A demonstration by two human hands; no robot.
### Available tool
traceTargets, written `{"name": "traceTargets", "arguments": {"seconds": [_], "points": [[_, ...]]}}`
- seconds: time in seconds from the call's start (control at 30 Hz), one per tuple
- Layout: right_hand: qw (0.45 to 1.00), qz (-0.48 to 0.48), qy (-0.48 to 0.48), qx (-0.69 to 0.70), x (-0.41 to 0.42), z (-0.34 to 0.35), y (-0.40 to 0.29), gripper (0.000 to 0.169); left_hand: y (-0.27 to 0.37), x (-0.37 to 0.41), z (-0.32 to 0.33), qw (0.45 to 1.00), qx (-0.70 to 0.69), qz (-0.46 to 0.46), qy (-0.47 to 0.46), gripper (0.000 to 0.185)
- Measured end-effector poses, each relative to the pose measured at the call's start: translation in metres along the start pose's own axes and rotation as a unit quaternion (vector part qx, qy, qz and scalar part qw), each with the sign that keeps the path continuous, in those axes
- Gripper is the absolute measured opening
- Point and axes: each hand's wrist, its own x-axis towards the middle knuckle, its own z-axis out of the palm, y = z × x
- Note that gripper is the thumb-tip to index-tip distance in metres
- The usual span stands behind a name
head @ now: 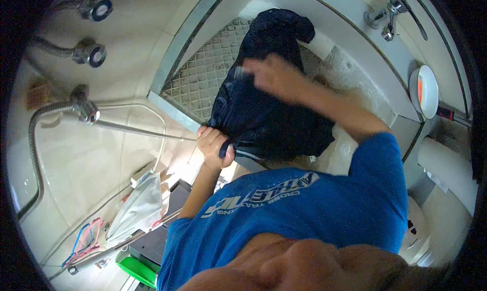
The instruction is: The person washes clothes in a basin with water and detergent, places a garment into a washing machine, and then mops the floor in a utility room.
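My left hand (215, 147) grips a bunched edge of a wet dark navy garment (262, 112) at its lower left, near a light stripe. The garment lies over a grid-textured washing surface (201, 70) in a walled basin. My right hand (276, 78) is blurred above the garment's upper middle, closed round what looks like a small brush (240, 72) with pale bristles; its handle is hidden by the fingers. Soapy water (348, 68) with foam shows to the right of the garment, and part of it lies beneath the cloth.
A chrome tap (388, 17) is on the back right wall. A white bowl (430, 93) stands on the right ledge. Wall valves (91, 55) and a metal hose (34, 154) are at left. Lower left are a white bag (137, 207), hangers (83, 239) and a green plastic item (137, 272).
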Motion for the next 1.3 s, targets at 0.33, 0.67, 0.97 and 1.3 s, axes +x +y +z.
{"name": "traceTargets", "arguments": {"seconds": [0.33,0.67,0.97,1.3], "points": [[0.951,0.22,0.144,-0.16,0.058,0.002,0.133,0.058,0.0,0.003,0.001,1.0,0.01,0.004,-0.025,0.018],[0.999,-0.028,-0.001,-0.021,0.07,0.029,0.066,0.082,0.037,0.051,-0.017,0.988,0.042,-0.017,-0.146,0.016],[0.879,0.1,0.374,-0.278,0.131,-0.081,0.026,0.043,0.0,0.041,-0.066,0.992,0.093,-0.065,-0.056,0.024],[0.949,0.274,0.087,-0.127,-0.009,0.02,0.085,0.065,0.059,0.04,-0.004,0.951,0.124,-0.037,-0.282,0.044]]}}
